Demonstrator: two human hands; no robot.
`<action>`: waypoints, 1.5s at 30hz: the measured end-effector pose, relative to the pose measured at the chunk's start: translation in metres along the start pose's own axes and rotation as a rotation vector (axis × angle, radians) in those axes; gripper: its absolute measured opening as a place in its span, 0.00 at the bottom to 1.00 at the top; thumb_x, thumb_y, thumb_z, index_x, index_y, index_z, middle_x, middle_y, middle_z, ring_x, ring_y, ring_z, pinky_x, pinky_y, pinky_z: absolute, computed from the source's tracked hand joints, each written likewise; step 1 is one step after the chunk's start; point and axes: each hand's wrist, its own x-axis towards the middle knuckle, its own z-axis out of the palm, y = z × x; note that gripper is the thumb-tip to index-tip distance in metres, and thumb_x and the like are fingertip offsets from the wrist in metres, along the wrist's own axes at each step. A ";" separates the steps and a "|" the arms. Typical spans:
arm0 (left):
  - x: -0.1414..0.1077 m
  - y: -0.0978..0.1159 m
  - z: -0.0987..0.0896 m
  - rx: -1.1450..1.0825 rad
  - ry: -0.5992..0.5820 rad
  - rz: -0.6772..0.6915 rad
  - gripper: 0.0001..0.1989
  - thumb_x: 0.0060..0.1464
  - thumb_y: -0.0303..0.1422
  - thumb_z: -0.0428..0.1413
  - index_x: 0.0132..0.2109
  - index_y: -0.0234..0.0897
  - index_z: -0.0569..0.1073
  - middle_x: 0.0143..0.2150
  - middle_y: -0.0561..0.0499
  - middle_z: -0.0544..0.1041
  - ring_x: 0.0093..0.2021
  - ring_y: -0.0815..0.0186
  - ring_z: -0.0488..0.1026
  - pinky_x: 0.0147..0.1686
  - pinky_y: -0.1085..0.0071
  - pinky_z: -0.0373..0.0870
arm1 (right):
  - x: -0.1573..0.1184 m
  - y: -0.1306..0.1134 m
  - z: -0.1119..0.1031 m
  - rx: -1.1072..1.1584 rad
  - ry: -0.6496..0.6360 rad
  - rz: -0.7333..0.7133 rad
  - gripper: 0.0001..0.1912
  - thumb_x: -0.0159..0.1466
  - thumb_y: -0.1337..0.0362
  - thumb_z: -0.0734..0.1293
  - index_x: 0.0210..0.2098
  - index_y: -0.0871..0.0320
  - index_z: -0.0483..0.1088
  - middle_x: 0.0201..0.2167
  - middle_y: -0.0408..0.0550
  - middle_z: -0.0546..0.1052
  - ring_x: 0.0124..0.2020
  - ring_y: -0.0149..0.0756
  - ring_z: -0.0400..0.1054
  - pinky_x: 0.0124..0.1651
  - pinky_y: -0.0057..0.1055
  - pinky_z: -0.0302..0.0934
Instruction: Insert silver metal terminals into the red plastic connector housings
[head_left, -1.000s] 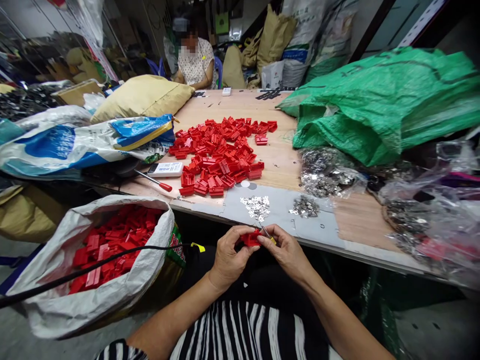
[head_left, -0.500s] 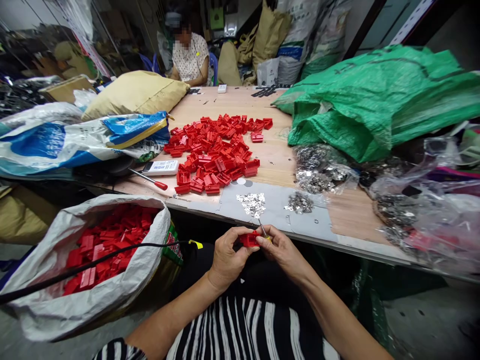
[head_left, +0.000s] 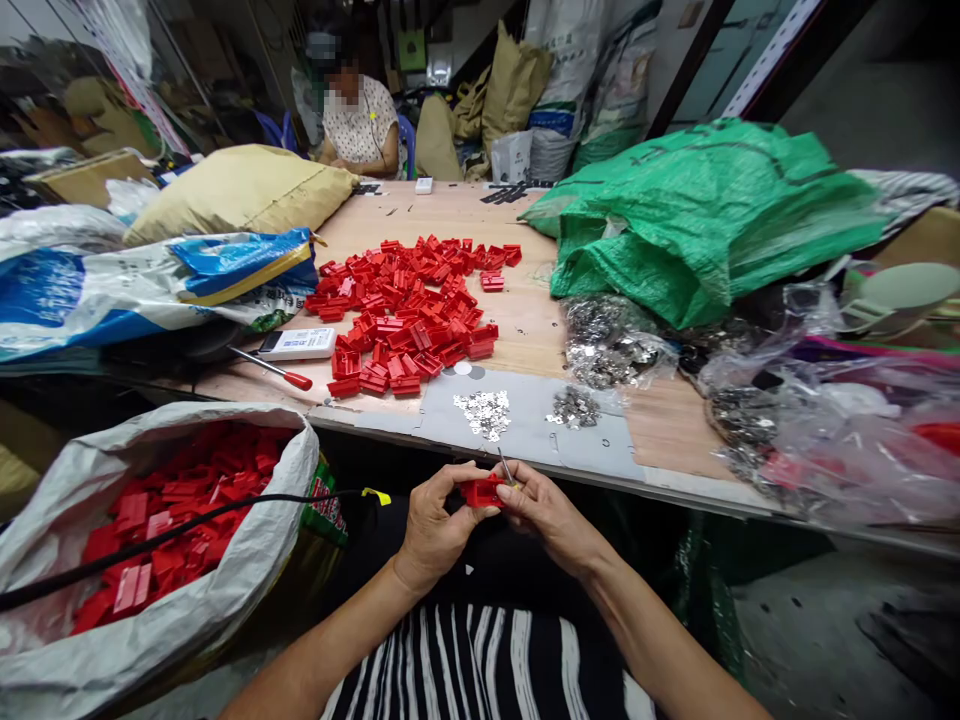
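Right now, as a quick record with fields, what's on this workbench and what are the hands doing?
Left hand: grips red plastic part
Right hand: holds thin metal tool beside it
Nearby: white woven sack of red parts
Wooden table: red parts pile, silver metal pieces
Across table: seated person

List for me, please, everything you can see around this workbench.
red plastic parts: many, red, heaped on the plywood table
white woven sack: one, white, floor at left, full of red parts
green woven sack: one, green, on the table's right
silver metal pieces: two piles, silver, on grey card
screwdriver: one, red handle, on the table
co-worker: one, at the table's far end
left hand: one, gripping a red part
right hand: one, holding a thin metal tool
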 end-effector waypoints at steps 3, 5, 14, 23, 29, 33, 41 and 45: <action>0.001 -0.003 0.000 -0.190 -0.007 -0.069 0.14 0.47 0.31 0.65 0.43 0.39 0.75 0.43 0.48 0.79 0.47 0.60 0.76 0.48 0.65 0.73 | 0.000 0.002 0.001 0.067 -0.018 0.014 0.24 0.54 0.48 0.72 0.39 0.56 0.61 0.23 0.36 0.58 0.20 0.24 0.46 0.23 0.25 0.36; 0.002 -0.005 0.001 -0.363 0.004 -0.132 0.16 0.44 0.30 0.66 0.42 0.38 0.74 0.42 0.49 0.79 0.45 0.62 0.77 0.47 0.66 0.74 | 0.000 0.003 0.002 0.084 -0.021 0.007 0.24 0.54 0.48 0.72 0.38 0.55 0.60 0.22 0.36 0.59 0.20 0.24 0.47 0.23 0.25 0.37; 0.013 -0.014 0.000 -0.663 0.182 -0.363 0.18 0.43 0.27 0.66 0.43 0.38 0.72 0.39 0.54 0.79 0.39 0.70 0.76 0.44 0.74 0.72 | 0.019 -0.028 -0.032 -0.769 0.310 -0.288 0.10 0.63 0.55 0.64 0.38 0.55 0.69 0.31 0.45 0.73 0.29 0.34 0.65 0.33 0.31 0.57; 0.017 -0.013 -0.004 -0.729 0.187 -0.461 0.21 0.45 0.30 0.65 0.48 0.38 0.71 0.40 0.51 0.77 0.40 0.66 0.75 0.43 0.66 0.75 | 0.048 -0.034 -0.036 -1.358 0.309 -0.427 0.08 0.63 0.67 0.62 0.40 0.55 0.70 0.38 0.48 0.75 0.38 0.39 0.70 0.40 0.34 0.62; 0.018 -0.017 -0.005 -0.677 0.189 -0.447 0.23 0.46 0.31 0.64 0.51 0.39 0.72 0.42 0.50 0.77 0.42 0.66 0.74 0.44 0.68 0.73 | 0.060 -0.033 -0.024 -1.459 0.241 -0.422 0.07 0.65 0.68 0.62 0.42 0.55 0.70 0.40 0.47 0.75 0.40 0.38 0.70 0.41 0.32 0.62; 0.018 -0.020 -0.005 -0.636 0.185 -0.429 0.23 0.47 0.31 0.64 0.51 0.40 0.72 0.42 0.50 0.77 0.43 0.66 0.73 0.45 0.68 0.72 | 0.064 -0.038 -0.021 -1.523 0.197 -0.374 0.05 0.65 0.68 0.63 0.39 0.55 0.70 0.39 0.46 0.74 0.38 0.36 0.70 0.40 0.30 0.62; 0.018 -0.022 -0.003 -0.634 0.184 -0.432 0.22 0.47 0.31 0.64 0.51 0.39 0.72 0.41 0.50 0.77 0.42 0.65 0.73 0.45 0.67 0.72 | 0.068 -0.042 -0.022 -1.547 0.121 -0.338 0.05 0.65 0.69 0.62 0.39 0.55 0.68 0.39 0.46 0.72 0.38 0.35 0.69 0.39 0.28 0.60; 0.018 -0.022 -0.003 -0.643 0.189 -0.431 0.22 0.47 0.30 0.64 0.51 0.39 0.72 0.40 0.50 0.76 0.42 0.65 0.73 0.44 0.67 0.73 | 0.069 -0.044 -0.022 -1.532 0.103 -0.349 0.05 0.63 0.70 0.62 0.37 0.55 0.67 0.39 0.46 0.71 0.36 0.34 0.68 0.38 0.28 0.60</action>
